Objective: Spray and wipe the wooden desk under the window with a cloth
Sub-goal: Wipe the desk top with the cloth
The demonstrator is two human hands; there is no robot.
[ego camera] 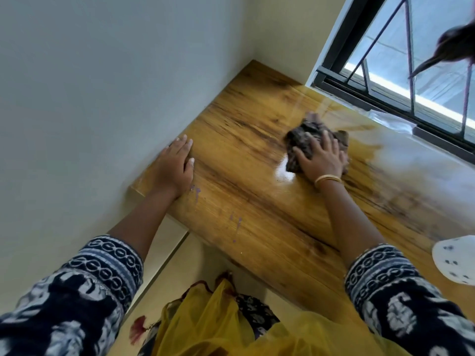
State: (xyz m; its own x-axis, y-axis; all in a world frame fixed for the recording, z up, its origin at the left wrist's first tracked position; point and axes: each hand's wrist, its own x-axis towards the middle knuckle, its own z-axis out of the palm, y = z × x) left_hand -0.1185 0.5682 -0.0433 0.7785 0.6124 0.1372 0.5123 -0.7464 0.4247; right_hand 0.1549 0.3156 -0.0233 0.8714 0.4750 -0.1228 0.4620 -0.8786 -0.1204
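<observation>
Wooden counter (pixel 257 201) runs under the window (pixel 401 73), with a wet sheen near its middle. Right hand (pixel 321 160) presses a crumpled dark cloth (pixel 305 140) there, fingers spread flat. Left hand (pixel 174 165) rests flat on the counter's left edge by the wall (pixel 102 98), holding nothing.

A white speckled object (pixel 456 260) sits at the picture's right edge.

Wooden desk (pixel 257 201): crumpled cloth (pixel 305 140), white object (pixel 456 262).
</observation>
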